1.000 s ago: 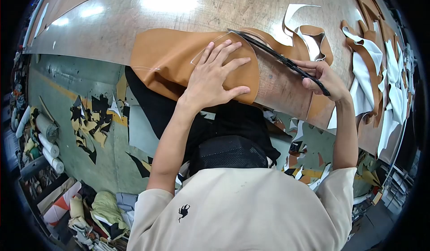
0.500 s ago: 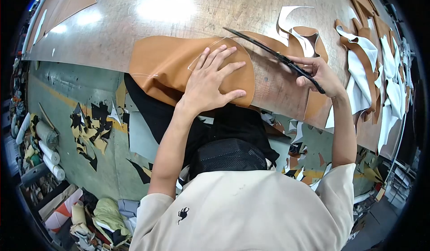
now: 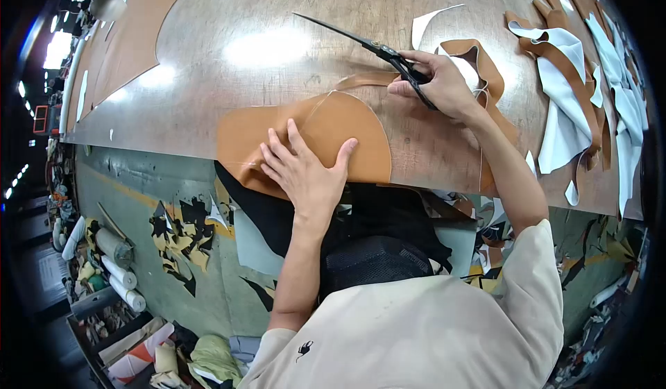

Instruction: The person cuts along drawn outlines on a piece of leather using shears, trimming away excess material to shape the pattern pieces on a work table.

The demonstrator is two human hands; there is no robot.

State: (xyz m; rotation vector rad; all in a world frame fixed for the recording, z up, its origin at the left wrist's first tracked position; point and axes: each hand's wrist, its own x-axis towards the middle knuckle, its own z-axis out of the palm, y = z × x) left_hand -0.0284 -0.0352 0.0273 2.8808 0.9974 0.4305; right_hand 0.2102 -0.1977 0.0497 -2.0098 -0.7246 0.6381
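My left hand (image 3: 309,177) lies with its fingers spread on a tan leather-like piece (image 3: 364,142) with a rounded right end. That piece rests at the table's front edge, wrinkled near my fingers, and thin pale lines run across it. In my right hand (image 3: 447,83) is a pair of black-handled scissors (image 3: 378,47), held above the table with the blades together and pointing to the upper left. Below the scissors, a narrow tan strip (image 3: 368,80) lies close to the piece's upper edge.
Curled tan and white offcuts (image 3: 565,115) are heaped at the right of the wooden table (image 3: 277,77). A large tan sheet (image 3: 142,38) lies at the upper left. Scraps (image 3: 182,236) litter the green floor, and rolls of material (image 3: 118,271) stand at the lower left.
My right hand has moved left and upward with the scissors, away from the tan piece. My left hand has slid toward the piece's lower left part. The whole view has shifted.
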